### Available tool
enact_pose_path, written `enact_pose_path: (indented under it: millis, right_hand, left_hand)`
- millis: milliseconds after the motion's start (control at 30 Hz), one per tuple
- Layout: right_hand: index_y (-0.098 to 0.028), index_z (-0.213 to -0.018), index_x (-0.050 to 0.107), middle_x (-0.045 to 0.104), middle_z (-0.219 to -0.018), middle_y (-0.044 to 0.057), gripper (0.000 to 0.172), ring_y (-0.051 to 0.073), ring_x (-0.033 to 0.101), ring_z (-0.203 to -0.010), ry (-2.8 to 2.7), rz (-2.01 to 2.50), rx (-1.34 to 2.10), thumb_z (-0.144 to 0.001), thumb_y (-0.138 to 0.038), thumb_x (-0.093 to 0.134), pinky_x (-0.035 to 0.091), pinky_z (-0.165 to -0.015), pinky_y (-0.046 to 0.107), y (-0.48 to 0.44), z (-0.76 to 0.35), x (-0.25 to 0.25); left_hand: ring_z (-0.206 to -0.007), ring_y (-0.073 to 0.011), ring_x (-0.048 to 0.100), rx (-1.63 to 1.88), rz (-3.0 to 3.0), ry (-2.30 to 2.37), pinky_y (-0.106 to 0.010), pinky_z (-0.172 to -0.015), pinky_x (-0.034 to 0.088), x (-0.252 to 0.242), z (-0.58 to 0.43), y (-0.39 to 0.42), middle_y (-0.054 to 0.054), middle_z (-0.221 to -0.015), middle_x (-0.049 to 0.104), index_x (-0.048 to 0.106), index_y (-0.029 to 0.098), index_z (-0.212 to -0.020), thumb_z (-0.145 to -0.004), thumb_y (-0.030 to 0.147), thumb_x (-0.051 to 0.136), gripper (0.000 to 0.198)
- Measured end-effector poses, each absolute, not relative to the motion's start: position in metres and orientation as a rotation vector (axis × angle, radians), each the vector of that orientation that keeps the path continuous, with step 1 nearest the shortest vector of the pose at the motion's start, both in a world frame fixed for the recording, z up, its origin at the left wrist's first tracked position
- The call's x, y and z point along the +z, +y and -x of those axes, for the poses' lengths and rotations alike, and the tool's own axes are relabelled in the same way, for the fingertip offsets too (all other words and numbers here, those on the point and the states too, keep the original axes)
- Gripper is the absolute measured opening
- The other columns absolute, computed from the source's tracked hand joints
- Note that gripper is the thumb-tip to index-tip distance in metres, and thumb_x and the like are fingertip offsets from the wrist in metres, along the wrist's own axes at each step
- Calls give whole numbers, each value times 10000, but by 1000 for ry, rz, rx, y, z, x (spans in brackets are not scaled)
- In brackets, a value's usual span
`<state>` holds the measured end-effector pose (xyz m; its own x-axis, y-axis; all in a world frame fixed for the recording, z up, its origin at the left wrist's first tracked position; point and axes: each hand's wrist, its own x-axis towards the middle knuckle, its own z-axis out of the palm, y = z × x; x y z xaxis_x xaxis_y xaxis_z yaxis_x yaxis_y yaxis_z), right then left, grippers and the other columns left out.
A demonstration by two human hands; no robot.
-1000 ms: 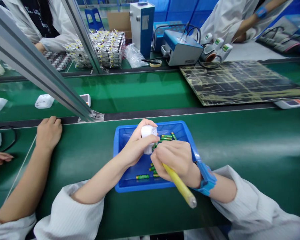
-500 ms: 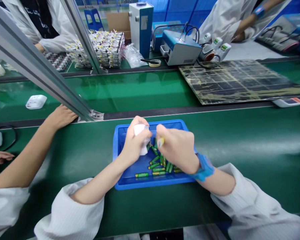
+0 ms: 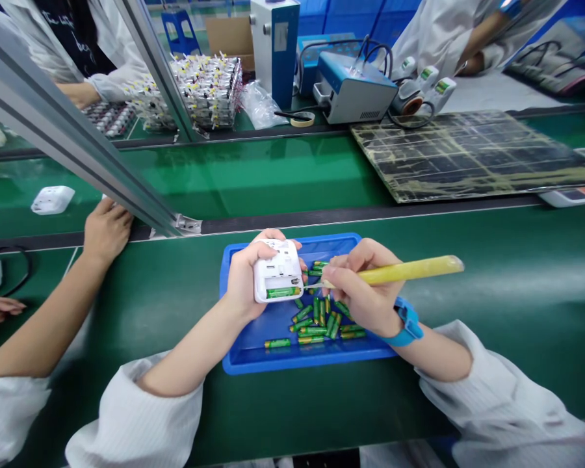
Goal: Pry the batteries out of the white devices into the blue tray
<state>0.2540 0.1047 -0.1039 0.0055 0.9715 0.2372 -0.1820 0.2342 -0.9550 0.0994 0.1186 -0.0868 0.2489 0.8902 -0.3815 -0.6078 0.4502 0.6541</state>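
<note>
My left hand (image 3: pixel 246 279) is wrapped round a small white device (image 3: pixel 277 278), held over the blue tray (image 3: pixel 253 354) with its open back facing me; one green battery (image 3: pixel 283 292) sits in its compartment. My right hand (image 3: pixel 363 292) is closed on a yellow-handled tool (image 3: pixel 409 270) whose thin metal tip points left at the device's battery slot. Several loose green batteries (image 3: pixel 322 322) lie in the tray below both hands. A blue strap (image 3: pixel 407 322) circles my right wrist.
A co-worker's arm (image 3: pixel 53 312) reaches from the left to the belt's edge near a slanted aluminium rail (image 3: pixel 78 143). White devices (image 3: pixel 52 199) ride the far belt. Beyond are a gridded dark mat (image 3: pixel 468 153), a blue-grey machine (image 3: pixel 353 88) and stacked parts (image 3: pixel 205 91).
My left hand turned the white device so its battery bay faces up. My right hand swung the yellow tool from pointing toward me to pointing right, tip at the device. The co-worker's hand shifted left.
</note>
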Motion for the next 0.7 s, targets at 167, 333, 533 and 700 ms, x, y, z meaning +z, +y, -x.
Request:
enact_pose_path:
  millis: [167, 333, 533, 700]
  right_hand:
    - [-244, -573, 429, 480, -474, -51, 313, 123, 453, -421, -1388, 947, 1015, -761, -200, 675, 402, -458, 310, 102, -261, -111]
    - [-251, -606, 452, 540, -488, -41, 289, 148, 534, -459, -1381, 976, 1064, -795, -231, 669, 459, -480, 313, 101, -257, -106]
    - [-236, -667, 383, 506, -385, -107, 296, 100, 478, -329, -1036, 931, 1610, -793, -214, 650, 448, -421, 224, 115, -249, -93]
    - [-229, -666, 375, 533, -390, -90, 299, 104, 491, -342, -1030, 782, 1953, -823, -238, 629, 424, -408, 208, 117, -250, -86]
  left_hand:
    - [-653, -215, 651, 1109, -461, 807, -362, -571, 544, -88, -101, 117, -36, -842, 616, 485, 182, -821, -576, 178, 529, 250]
    - [-642, -205, 647, 1180, -479, 796, -348, -568, 535, -86, -101, 118, -26, -840, 610, 474, 192, -814, -564, 188, 518, 253]
    - [-651, -211, 634, 1248, -606, 727, -363, -550, 526, -85, -102, 114, -22, -890, 623, 477, 208, -817, -570, 205, 511, 250]
    - [-669, -157, 607, 1327, -829, 864, -275, -573, 497, -91, -106, 113, -15, -929, 611, 528, 193, -799, -558, 145, 577, 251]
